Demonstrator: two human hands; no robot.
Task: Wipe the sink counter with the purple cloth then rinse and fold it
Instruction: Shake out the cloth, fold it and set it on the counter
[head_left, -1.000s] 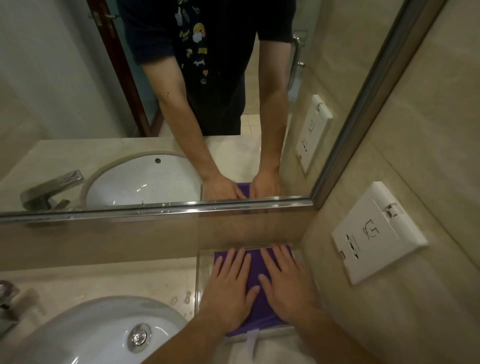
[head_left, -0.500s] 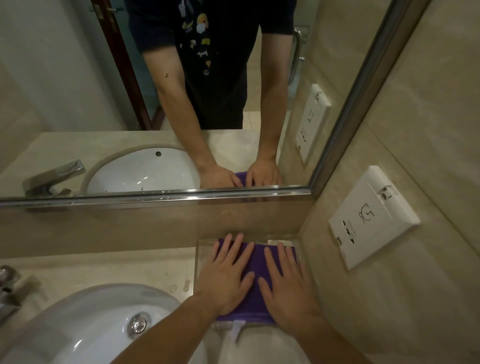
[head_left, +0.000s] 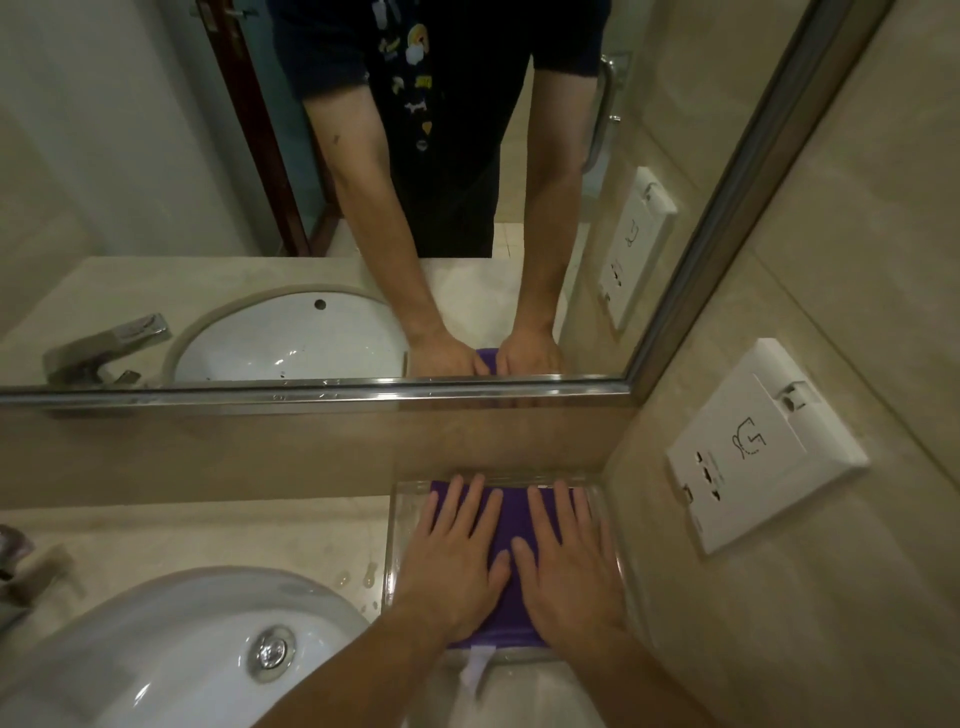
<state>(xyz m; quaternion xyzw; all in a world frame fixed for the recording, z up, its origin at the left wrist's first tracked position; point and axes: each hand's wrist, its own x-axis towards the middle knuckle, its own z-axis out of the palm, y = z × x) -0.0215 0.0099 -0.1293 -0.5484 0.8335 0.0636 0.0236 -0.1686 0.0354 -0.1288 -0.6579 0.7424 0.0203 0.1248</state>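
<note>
The purple cloth (head_left: 501, 525) lies folded flat in a clear tray (head_left: 396, 525) at the back right corner of the beige counter (head_left: 208, 535). A white tag (head_left: 475, 670) sticks out from the cloth's near edge. My left hand (head_left: 452, 566) and my right hand (head_left: 566, 566) rest side by side, palms down, on top of the cloth with the fingers spread toward the back wall. Neither hand grips it. Most of the cloth is hidden under the hands.
A white sink basin (head_left: 156, 665) with a metal drain (head_left: 272, 649) sits to the left, and part of a faucet (head_left: 15, 571) shows at the far left. Water drops dot the counter beside the tray. A mirror (head_left: 208, 156) and a wall socket (head_left: 753, 452) bound the corner.
Both hands stay pressed flat on the cloth in the tray. Only my view has shifted slightly.
</note>
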